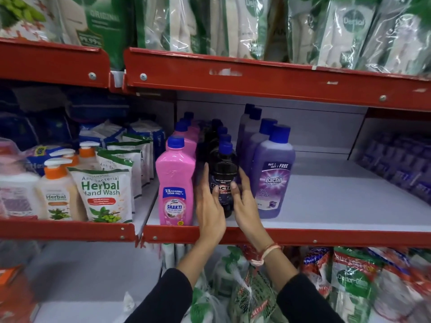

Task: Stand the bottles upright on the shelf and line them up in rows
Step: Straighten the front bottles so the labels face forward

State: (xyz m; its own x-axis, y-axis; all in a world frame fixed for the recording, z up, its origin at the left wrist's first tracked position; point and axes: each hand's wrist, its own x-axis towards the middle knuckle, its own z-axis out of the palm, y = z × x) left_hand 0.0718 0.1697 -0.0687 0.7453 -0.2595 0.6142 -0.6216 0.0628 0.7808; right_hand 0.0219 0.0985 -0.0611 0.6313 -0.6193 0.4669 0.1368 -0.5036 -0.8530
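So the black bottle (222, 170) stands upright right between our grips: left grip (209, 206) flat-fingered against its side, right grip (245, 202) wrapped round it, thumb on label.

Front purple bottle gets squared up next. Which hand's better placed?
Right. The right hand holds the black bottle on its right side, directly beside the front purple bottle. The left hand lies against the black bottle's left side by the pink bottle and would likely have to cross over.
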